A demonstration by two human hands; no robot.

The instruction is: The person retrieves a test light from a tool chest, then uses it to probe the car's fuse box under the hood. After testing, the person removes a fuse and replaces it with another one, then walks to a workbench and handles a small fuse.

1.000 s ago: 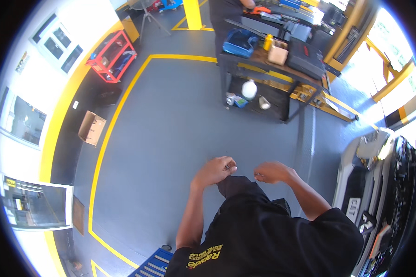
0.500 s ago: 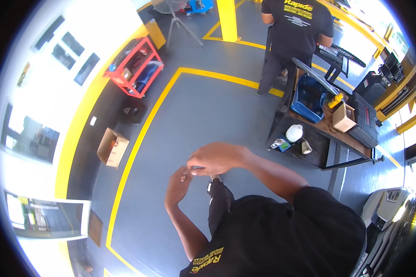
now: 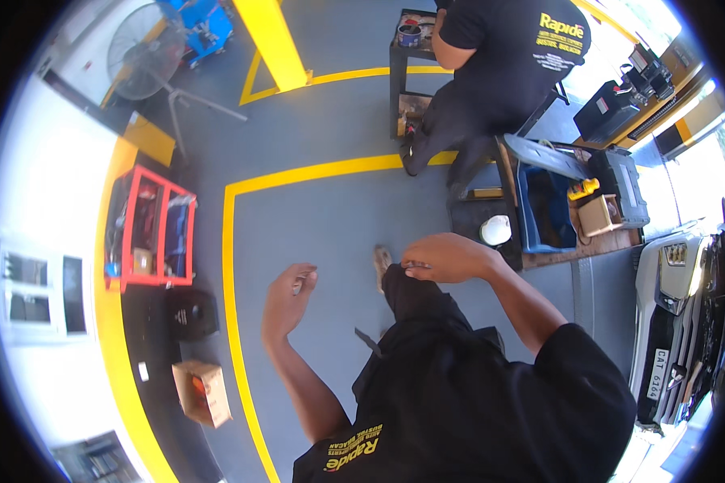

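Observation:
My left hand point(image 3: 288, 299) is raised over the grey floor, its fingers curled in toward the palm. A small pale spot shows at its fingers, too small to name. My right hand point(image 3: 453, 258) hangs in front of my dark trouser leg point(image 3: 423, 299), fingers loosely bent and pointing left, with nothing seen in them. The two hands are well apart, and neither touches any of the things around. One shoe point(image 3: 382, 266) of mine shows on the floor between them.
A co-worker point(image 3: 511, 64) in black stands ahead beside a dark cart point(image 3: 396, 80). To the right are a workbench with a blue bin point(image 3: 528, 217) and a vehicle front point(image 3: 660, 314). At left stand a red trolley point(image 3: 163, 282), a cardboard box point(image 3: 217, 394) and a fan point(image 3: 141, 52).
My hands, which were together, have moved apart, left hand to the left and right hand to the right. The view has turned and moved forward; the co-worker now leans toward the dark cart.

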